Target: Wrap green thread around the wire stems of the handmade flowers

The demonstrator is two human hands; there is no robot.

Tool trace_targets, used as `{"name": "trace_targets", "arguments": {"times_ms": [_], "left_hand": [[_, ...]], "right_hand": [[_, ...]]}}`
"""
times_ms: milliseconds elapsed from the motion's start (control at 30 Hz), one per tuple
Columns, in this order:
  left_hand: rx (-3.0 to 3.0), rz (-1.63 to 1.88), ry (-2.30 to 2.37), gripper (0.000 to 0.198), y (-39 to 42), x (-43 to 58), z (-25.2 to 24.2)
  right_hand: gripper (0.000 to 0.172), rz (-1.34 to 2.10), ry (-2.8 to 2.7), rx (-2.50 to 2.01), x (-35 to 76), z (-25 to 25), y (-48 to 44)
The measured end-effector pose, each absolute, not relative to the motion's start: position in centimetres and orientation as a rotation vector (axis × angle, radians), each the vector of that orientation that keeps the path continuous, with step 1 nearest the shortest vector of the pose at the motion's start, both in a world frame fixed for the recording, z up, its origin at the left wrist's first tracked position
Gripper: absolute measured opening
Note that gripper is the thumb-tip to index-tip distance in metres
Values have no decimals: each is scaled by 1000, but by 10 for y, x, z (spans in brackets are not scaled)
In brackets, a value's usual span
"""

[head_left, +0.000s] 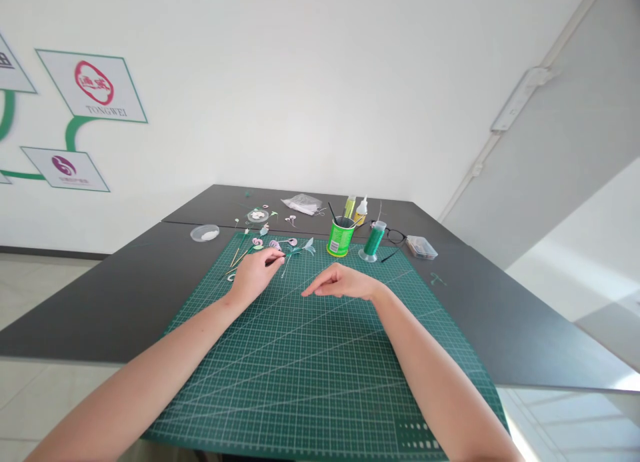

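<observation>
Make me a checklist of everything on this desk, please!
Surface: dark table with a green grid mat on top.
Job's things: little flowers and a thin stem at the mat's far edge.
Clutter: green cup of tools, green spool, glasses, small box, plastic bag, round dish.
Hands: left hand pinches the thin stem; right hand is loosely open over the mat, holding nothing.
Cables: nothing seen.
Surroundings: white wall with signs.
</observation>
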State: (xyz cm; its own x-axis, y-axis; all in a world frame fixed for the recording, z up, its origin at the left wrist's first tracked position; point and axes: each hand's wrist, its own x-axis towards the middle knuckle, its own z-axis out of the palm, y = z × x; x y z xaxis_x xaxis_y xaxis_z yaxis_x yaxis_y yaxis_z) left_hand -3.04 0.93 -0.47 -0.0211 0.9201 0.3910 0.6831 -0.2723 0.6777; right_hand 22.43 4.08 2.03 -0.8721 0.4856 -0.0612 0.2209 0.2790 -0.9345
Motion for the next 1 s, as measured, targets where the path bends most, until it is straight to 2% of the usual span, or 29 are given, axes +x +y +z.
{"name": "trace_targets", "arguments": {"times_ms": [200, 467, 733, 1000], "left_hand": [[2054, 1014, 1684, 19, 9, -27, -10], [1983, 984, 1563, 30, 15, -33, -12], [2023, 895, 1513, 25, 12, -29, -13], [2065, 760, 1557, 37, 11, -27, -7]], "right_hand": [[31, 1648, -2094, -559, 229, 20, 41], [28, 1642, -2258, -562, 232, 22, 44], [29, 1654, -2162, -497, 233, 21, 45], [27, 1655, -2277, -553, 235, 23, 44]]}}
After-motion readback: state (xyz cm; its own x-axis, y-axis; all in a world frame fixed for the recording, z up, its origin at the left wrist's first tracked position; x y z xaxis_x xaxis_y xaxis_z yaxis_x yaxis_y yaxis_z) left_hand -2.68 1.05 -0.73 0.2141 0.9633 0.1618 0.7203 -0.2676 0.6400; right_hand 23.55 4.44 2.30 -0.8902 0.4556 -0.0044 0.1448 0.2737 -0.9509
